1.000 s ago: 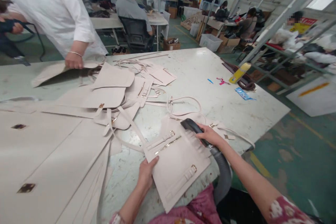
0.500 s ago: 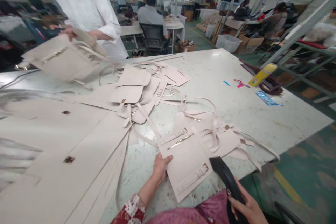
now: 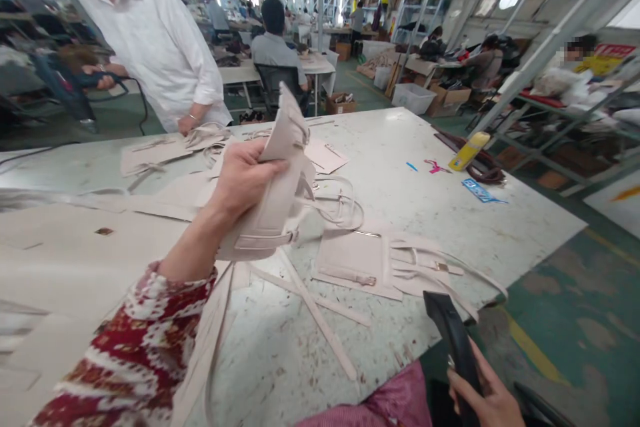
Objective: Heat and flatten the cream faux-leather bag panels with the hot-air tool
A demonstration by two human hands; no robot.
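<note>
My left hand (image 3: 245, 180) grips a cream bag panel (image 3: 275, 213) lifted above the table. The panel is bent and tilted, and buckled straps show on it. My right hand (image 3: 483, 387), at the lower right by the table's front edge, is wrapped round a black handheld tool (image 3: 453, 320) with a flat, nozzle-like end. Another cream bag piece (image 3: 350, 257), with a gold zip and a buckled strap, lies flat near that nozzle. Loose cream straps (image 3: 320, 320) stretch over the tabletop between my hands.
Large cream sheets (image 3: 65, 240) cover the table's left side. A yellow bottle (image 3: 469, 151), a brown cord bundle (image 3: 487, 170) and a blue tag (image 3: 477, 190) lie at the right. Across the table, a person in white (image 3: 165, 47) holds a corded blue tool (image 3: 87, 80).
My left hand has raised the panel off the table, up and to the left. The tool in my right hand has shifted slightly right. The co-worker's bag piece now lies on the table.
</note>
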